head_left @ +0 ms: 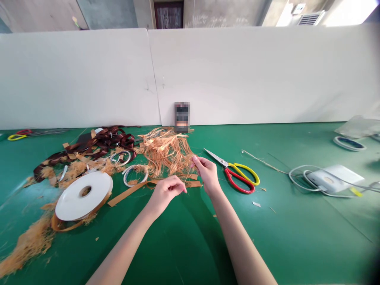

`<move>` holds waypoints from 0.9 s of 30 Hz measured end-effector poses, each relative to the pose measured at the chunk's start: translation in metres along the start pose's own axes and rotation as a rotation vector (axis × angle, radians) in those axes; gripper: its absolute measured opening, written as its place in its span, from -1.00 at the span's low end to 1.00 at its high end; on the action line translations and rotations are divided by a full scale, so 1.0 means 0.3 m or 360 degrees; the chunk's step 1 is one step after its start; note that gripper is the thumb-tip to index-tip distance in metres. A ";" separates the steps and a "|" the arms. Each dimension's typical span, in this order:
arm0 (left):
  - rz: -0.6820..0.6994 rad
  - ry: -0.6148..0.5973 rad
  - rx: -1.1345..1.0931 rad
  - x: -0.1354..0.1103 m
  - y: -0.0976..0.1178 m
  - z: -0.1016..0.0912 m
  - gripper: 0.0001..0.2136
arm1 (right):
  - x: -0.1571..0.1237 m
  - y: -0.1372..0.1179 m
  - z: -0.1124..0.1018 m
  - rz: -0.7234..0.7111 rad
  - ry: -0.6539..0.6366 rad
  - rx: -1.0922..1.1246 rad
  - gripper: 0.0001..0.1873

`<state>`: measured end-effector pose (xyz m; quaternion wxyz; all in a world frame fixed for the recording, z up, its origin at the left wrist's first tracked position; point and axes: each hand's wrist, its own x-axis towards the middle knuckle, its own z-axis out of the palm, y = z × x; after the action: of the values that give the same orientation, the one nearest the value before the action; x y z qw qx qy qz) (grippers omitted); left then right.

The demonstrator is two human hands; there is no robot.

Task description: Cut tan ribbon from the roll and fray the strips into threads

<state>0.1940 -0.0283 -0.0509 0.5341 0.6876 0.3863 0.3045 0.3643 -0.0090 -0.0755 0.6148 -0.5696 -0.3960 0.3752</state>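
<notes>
Because our hands work so close together above the green tabletop (267, 241), we read this scene from the fingertips outward. Our right hand (208, 174) appears to pinch a hair-thin pale fibre strand (187, 174), with thumb and forefinger closed on it. Our left hand (164, 194) has its fingers curled toward the same strand, though we cannot tell whether they grip it or merely touch it. The strand is faint, but its long axis seems to run nearly upright in view, dropping from the right fingertips toward the left. It sits between both hands, just before a shaggy bundle of orange-tan shredded fibres (166, 152) at our 11 o'clock. We judge both to be featherlight, limp and quick to tangle, so they are best taken one strand at a time, close to the end, between the fingertips.

At 3 o'clock lie steel scissors with red and yellow handles (240, 178). A wide white tape roll (75, 196) sits at 9 o'clock, and a tangle of dark brown ribbon (101, 144) at 10 o'clock.
</notes>
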 end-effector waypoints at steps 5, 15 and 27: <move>0.0251 0.0201 -0.0581 0.003 -0.001 -0.004 -0.71 | -0.003 -0.001 0.003 -0.0021 -0.0044 -0.0041 -0.55; 0.0026 0.0323 -0.1324 0.006 -0.015 0.036 -0.70 | -0.003 0.001 0.002 -0.0040 -0.0035 -0.0057 -0.54; -0.0258 -0.0131 -0.0696 0.015 -0.032 0.022 -0.73 | -0.002 0.003 0.007 -0.0015 -0.0038 -0.0095 -0.57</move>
<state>0.1999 -0.0267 -0.0619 0.7083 0.5343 0.3429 0.3087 0.3621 -0.0086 -0.0764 0.5945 -0.5814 -0.4169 0.3671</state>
